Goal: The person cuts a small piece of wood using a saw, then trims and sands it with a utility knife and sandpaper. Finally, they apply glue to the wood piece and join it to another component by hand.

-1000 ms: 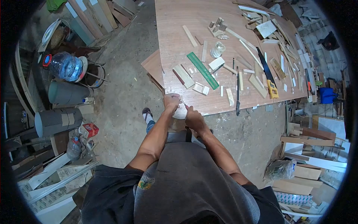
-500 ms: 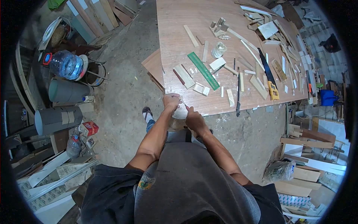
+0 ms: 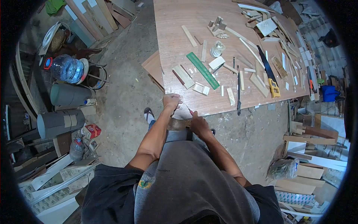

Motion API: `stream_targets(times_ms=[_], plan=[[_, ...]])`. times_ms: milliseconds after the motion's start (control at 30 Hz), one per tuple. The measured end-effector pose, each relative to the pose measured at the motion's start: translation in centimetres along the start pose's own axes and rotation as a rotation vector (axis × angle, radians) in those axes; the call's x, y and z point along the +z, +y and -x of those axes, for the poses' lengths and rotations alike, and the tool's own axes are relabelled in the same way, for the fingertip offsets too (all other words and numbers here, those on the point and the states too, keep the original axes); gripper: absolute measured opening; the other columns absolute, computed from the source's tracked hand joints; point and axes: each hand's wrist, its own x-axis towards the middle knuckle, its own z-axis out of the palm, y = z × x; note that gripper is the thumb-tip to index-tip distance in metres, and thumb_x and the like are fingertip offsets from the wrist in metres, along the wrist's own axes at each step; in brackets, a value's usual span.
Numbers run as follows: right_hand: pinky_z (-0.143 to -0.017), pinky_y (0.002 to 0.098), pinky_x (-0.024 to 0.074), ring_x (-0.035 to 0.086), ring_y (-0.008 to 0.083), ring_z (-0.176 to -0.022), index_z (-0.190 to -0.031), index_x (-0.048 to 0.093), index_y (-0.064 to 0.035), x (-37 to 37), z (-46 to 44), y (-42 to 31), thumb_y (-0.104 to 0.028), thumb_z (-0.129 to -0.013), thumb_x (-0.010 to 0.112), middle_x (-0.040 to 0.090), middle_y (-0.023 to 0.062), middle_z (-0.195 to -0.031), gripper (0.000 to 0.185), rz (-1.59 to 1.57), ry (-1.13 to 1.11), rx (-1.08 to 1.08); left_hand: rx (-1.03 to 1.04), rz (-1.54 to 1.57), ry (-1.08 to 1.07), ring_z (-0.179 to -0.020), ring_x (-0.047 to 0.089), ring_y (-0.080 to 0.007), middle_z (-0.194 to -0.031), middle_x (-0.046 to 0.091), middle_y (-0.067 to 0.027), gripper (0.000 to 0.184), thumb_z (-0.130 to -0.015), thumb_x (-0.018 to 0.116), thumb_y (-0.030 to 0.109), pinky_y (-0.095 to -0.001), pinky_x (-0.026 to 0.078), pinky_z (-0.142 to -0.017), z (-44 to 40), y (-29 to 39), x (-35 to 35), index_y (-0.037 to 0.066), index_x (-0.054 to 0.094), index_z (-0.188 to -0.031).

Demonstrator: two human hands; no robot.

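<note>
At the table's near left corner, my left hand (image 3: 171,102) is closed, pressing a small pale piece (image 3: 181,100) that its fingers mostly hide. My right hand (image 3: 199,124) grips a thin tool with a red handle (image 3: 190,111); its slender shaft points toward the left fingertips. Whether it is a knife or a file is too small to tell. Just beyond the hands lie a small pale wooden frame (image 3: 201,88), a wooden block with a dark red side (image 3: 183,76) and a green ruler (image 3: 203,71).
On the wooden table (image 3: 175,15) are a glass jar (image 3: 217,49), a handsaw with a yellow handle (image 3: 274,88), a long dark rod (image 3: 239,91) and many wood strips. Offcuts pile up at the far right. A water bottle (image 3: 67,69) and grey cylinders (image 3: 61,124) stand left.
My right hand has shifted slightly right and down with the red-handled tool, drawing away from my left hand. The left hand stays at the table corner. The camera view has moved slightly.
</note>
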Motion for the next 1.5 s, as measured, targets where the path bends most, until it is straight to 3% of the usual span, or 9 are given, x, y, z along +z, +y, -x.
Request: stream_targets(times_ms=[167, 233, 333, 433, 567, 633, 867, 1267, 1500], plan=[[-0.070, 0.0625, 0.0477, 0.062, 0.0545, -0.080, -0.105, 0.039, 0.0034, 0.0, 0.7, 0.6, -0.013, -0.093, 0.049, 0.060, 0.0374, -0.075, 0.023, -0.163, 0.139, -0.090, 0.014, 0.020, -0.070, -0.078, 0.074, -0.0203, -0.092, 0.073, -0.0104, 0.018, -0.084, 0.074, 0.008, -0.0309, 0.057, -0.054, 0.1, -0.5, -0.7, 0.000, 0.072, -0.099], [-0.064, 0.0619, 0.0468, 0.061, 0.0547, -0.071, -0.104, 0.039, 0.0034, 0.9, -0.9, 0.7, -0.014, -0.094, 0.050, 0.057, 0.0361, -0.067, 0.023, -0.195, 0.242, -0.295, 0.033, 0.064, -0.096, -0.080, 0.074, -0.0208, -0.095, 0.074, -0.0121, 0.021, -0.084, 0.074, 0.009, -0.0316, 0.057, -0.055, 0.0, -0.5, -0.8, -0.001, 0.071, -0.103], [-0.059, 0.0610, 0.0465, 0.060, 0.0553, -0.066, -0.104, 0.039, 0.0031, 2.0, -2.4, 0.7, -0.013, -0.093, 0.051, 0.057, 0.0345, -0.066, 0.023, -0.224, 0.300, -0.361, 0.065, 0.071, -0.093, -0.080, 0.074, -0.0210, -0.096, 0.073, -0.0131, 0.023, -0.085, 0.073, 0.010, -0.0314, 0.057, -0.055, 0.0, -0.8, -0.9, -0.001, 0.070, -0.106], [-0.059, 0.0612, 0.0459, 0.059, 0.0555, -0.065, -0.104, 0.040, 0.0031, 3.2, -3.6, 0.8, -0.013, -0.093, 0.051, 0.058, 0.0342, -0.065, 0.023, -0.261, 0.279, -0.252, 0.055, 0.076, -0.083, -0.079, 0.074, -0.0190, -0.095, 0.074, -0.0117, 0.025, -0.086, 0.075, 0.012, -0.0290, 0.055, -0.052, 0.1, -0.9, -0.8, -0.002, 0.070, -0.106], [-0.059, 0.0611, 0.0462, 0.059, 0.0554, -0.065, -0.104, 0.040, 0.0032, 3.3, -3.7, 0.2, -0.013, -0.092, 0.051, 0.057, 0.0339, -0.063, 0.023, -0.255, 0.260, -0.256, 0.055, 0.063, -0.068, -0.079, 0.074, -0.0188, -0.096, 0.074, -0.0116, 0.025, -0.086, 0.073, 0.011, -0.0291, 0.055, -0.052, 0.4, -0.7, -0.8, -0.001, 0.070, -0.107], [-0.057, 0.0610, 0.0463, 0.059, 0.0550, -0.063, -0.103, 0.040, 0.0035, 3.1, -3.6, -0.2, -0.012, -0.092, 0.051, 0.056, 0.0340, -0.062, 0.022, -0.151, 0.316, -0.355, 0.041, 0.032, -0.067, -0.080, 0.074, -0.0185, -0.098, 0.074, -0.0113, 0.024, -0.087, 0.072, 0.011, -0.0291, 0.055, -0.051, 0.2, -0.7, -0.7, 0.000, 0.070, -0.108], [-0.055, 0.0605, 0.0466, 0.060, 0.0537, -0.061, -0.102, 0.040, 0.0040, 4.2, -4.7, 0.5, -0.012, -0.092, 0.051, 0.057, 0.0336, -0.061, 0.021, -0.162, 0.295, -0.280, 0.032, 0.020, -0.066, -0.081, 0.074, -0.0174, -0.097, 0.074, -0.0101, 0.023, -0.087, 0.071, 0.012, -0.0284, 0.054, -0.051, 0.5, 0.0, -0.8, 0.001, 0.071, -0.107], [-0.063, 0.0611, 0.0490, 0.063, 0.0555, -0.072, -0.107, 0.038, 0.0027, 3.2, -4.3, -0.2, -0.016, -0.093, 0.054, 0.061, 0.0365, -0.072, 0.027, -0.107, 0.154, -0.194, 0.055, 0.014, -0.068, -0.077, 0.074, -0.0176, -0.092, 0.074, -0.0094, 0.023, -0.085, 0.072, 0.011, -0.0276, 0.055, -0.047, 0.0, -0.5, -0.7, -0.001, 0.071, -0.105], [-0.069, 0.0596, 0.0527, 0.065, 0.0521, -0.076, -0.110, 0.037, 0.0019, 3.6, -3.4, -1.0, -0.012, -0.092, 0.051, 0.063, 0.0346, -0.076, 0.027, -0.039, 0.157, -0.064, 0.017, 0.002, -0.004, -0.074, 0.074, -0.0186, -0.089, 0.074, -0.0091, 0.012, -0.085, 0.070, 0.007, -0.0304, 0.054, -0.045, 0.3, -0.2, -0.3, 0.003, 0.074, -0.096]])
